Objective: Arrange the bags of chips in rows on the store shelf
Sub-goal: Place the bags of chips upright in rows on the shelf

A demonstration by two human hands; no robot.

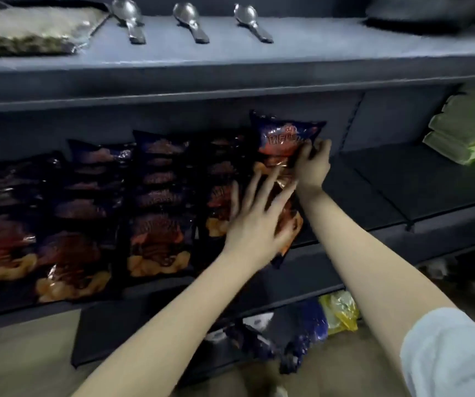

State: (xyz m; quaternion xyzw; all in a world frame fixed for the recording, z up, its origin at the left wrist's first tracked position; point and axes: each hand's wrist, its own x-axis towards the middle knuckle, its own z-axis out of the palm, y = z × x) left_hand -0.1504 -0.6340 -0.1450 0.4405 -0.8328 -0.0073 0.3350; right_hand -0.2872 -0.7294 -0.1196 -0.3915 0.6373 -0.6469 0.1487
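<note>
you have dark blue chip bags (159, 202) with red-orange print lying in overlapping rows on the dark middle shelf (402, 190); the rightmost bag (285, 136) rises above them at the right end.

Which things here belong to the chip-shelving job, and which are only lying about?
Job: held chip bag; rows of chip bags; shelf; left hand; right hand.
Lying about: spoons; green packets; yellow bag.
</note>
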